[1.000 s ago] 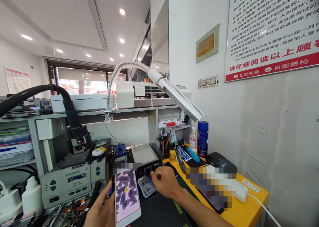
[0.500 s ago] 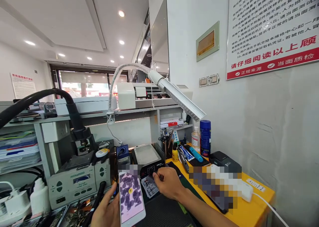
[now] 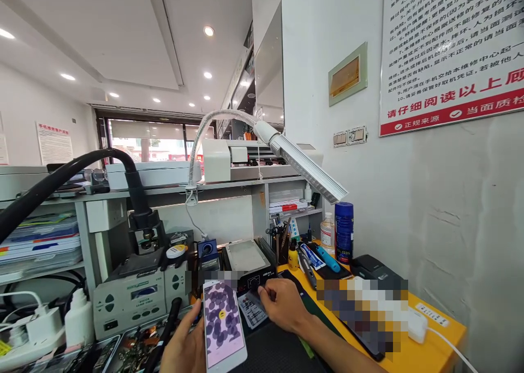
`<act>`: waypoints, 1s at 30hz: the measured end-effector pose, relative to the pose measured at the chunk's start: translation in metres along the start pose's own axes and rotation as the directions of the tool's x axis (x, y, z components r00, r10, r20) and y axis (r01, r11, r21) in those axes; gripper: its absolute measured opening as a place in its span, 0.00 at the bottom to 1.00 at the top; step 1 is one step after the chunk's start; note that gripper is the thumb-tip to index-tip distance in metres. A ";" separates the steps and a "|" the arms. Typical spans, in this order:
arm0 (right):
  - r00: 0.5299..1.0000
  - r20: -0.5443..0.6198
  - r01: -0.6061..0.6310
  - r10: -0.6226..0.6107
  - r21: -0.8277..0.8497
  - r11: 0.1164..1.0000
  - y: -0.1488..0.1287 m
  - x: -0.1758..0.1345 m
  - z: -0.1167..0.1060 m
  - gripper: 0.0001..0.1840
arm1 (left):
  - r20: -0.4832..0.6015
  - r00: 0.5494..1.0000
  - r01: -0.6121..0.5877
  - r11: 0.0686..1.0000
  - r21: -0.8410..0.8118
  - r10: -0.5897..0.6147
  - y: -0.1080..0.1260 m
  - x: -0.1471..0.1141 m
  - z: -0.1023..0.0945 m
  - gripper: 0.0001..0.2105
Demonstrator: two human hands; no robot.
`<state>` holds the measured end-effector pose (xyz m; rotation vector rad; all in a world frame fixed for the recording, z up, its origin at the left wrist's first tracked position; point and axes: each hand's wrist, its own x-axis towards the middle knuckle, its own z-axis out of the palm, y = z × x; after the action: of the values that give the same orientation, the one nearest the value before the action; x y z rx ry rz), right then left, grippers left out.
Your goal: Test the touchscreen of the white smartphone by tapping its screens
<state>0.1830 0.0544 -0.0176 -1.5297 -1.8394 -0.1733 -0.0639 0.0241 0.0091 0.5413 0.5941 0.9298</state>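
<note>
in the head view, the left hand (image 3: pixel 184 344) cups a white phone (image 3: pixel 223 325) from below at the bottom edge of the frame, thumb up along its left side, fingers curled behind it. the phone is a flat, glossy slab with rounded corners, tilted slightly, and its lit screen shows dark purple blobs on a pale pink ground with a small yellow dot near the middle. the right hand (image 3: pixel 282 305) lies just to the right of the phone, knuckles up, fingers bent down onto a small printed card (image 3: pixel 251 309) on the black rubber mat (image 3: pixel 270 351); whether it pinches the card cannot be told.

behind the hands stands a black box with a flat grey metal plate (image 3: pixel 248 255) on top, and to its left a pale grey station (image 3: pixel 139 296) with oval buttons and a small display; its green label is too small to read. a thick black hose (image 3: pixel 82 165) arches over it. a white gooseneck lamp (image 3: pixel 303 168) with a ribbed metal head hangs over the bench. a tall blue can (image 3: pixel 344 232) and a clear bottle (image 3: pixel 327 232) stand on the yellow tabletop (image 3: pixel 434 345).

on the wall a red and white notice (image 3: pixel 454 56) carries chinese text, its large red line reading 请仔细阅读以上顾, and below it 正规来源 and 当面质检.
</note>
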 end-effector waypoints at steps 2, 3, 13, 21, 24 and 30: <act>1.000 -0.003 -0.021 0.021 -0.013 1.000 0.002 0.002 -0.001 0.20 | 0.018 1.000 0.005 1.000 -0.018 -0.005 0.002 -0.002 0.002 0.35; 0.999 -0.008 -0.036 0.036 -0.020 0.999 0.004 0.003 -0.002 0.18 | 0.034 0.999 0.018 1.000 -0.020 -0.018 0.003 -0.003 0.003 0.35; 0.939 -0.206 -0.312 0.276 -0.168 0.935 0.028 0.042 -0.037 0.13 | 0.101 0.995 0.002 0.995 0.099 -0.012 -0.002 -0.011 0.020 0.34; 0.914 -0.201 -0.401 0.352 -0.323 0.857 0.041 0.164 -0.101 0.18 | 0.141 0.988 0.060 0.998 0.026 -0.063 0.002 -0.008 0.013 0.31; 0.913 -0.118 -0.407 0.391 -0.345 0.846 0.039 0.185 -0.099 0.18 | 0.185 0.979 0.082 0.997 0.004 -0.081 0.005 -0.006 0.011 0.33; 0.903 -0.046 -0.420 0.428 -0.311 0.853 0.039 0.194 -0.105 0.17 | 0.151 0.988 0.009 0.997 0.075 -0.020 0.001 -0.012 0.022 0.34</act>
<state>0.2579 0.1651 0.1621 -2.1326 -1.4910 -0.2465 -0.0554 0.0103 0.0279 0.6676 0.4959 0.8471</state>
